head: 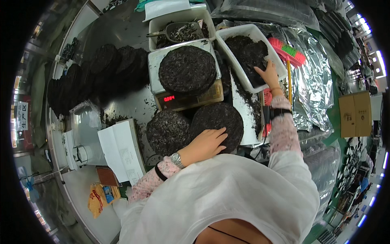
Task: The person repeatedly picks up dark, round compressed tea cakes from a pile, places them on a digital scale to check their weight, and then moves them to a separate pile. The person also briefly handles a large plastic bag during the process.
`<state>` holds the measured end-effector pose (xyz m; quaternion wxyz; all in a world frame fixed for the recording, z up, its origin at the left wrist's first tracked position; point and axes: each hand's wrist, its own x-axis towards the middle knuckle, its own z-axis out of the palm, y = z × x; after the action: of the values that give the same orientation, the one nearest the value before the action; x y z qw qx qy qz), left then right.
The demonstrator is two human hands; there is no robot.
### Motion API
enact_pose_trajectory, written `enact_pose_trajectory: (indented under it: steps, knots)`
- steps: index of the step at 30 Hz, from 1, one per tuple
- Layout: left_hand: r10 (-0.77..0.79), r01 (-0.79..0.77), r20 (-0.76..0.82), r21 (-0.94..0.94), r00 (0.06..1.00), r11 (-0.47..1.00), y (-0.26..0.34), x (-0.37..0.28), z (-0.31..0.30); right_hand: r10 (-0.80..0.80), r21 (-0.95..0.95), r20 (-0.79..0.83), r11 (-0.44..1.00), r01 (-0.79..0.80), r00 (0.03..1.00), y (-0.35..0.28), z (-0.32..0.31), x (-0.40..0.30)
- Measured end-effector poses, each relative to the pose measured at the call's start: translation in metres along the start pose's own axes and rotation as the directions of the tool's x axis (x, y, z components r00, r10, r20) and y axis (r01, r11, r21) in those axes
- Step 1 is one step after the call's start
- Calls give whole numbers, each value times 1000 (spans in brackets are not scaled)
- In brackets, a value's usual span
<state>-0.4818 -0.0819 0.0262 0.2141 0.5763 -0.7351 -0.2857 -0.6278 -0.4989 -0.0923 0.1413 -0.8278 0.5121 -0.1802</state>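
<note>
My left hand (204, 145) lies across a round, dark pressed cake (220, 117) close to my body, fingers slightly spread on its top. To its left is a second pressed cake (168, 129), with a rougher, greyer surface. Over at the right, my right hand (270, 75) reaches inside the edge of a white plastic tub (224, 64), thumb and fingers apart. Dark crumbly material (245, 50) fills much of that tub; the fingertips are partly hidden against it. Another dark cake (187, 69) rests on a digital scale (189, 99) whose red display is lit.
Behind the scale, a white bin (179, 20) holds loose dark bits and a scoop (182, 32). Many dark cakes (103, 70) are stacked at left. A paper-topped board (118, 149), a red-and-green brush (288, 53), foil sheeting (310, 88) and a cardboard box (355, 114) surround me.
</note>
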Motion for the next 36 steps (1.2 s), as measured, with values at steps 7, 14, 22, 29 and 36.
enact_pose_trajectory:
  steps: [7, 14, 22, 29, 36]
  knots:
    - [-166, 160, -107, -57, 980, 985, -4, -16, -13, 89, -306, 338, 952, 20, 937, -14, 82, 45]
    - [-155, 143, -131, -96, 979, 985, -11, -21, -18, -53, 64, 11, 997, 52, 999, 48, 69, 61]
    - [-137, 126, -111, -103, 984, 987, -16, -20, -19, -575, 412, -320, 632, 657, 754, -209, -34, -36]
    - [-221, 166, -325, -189, 919, 968, -9, -36, -53, -802, 354, -110, 521, 777, 587, -266, -21, -77]
    - [-660, 36, -646, -703, 384, 710, -149, -48, -107, 35, 818, 472, 355, -453, 881, -202, -6, -91]
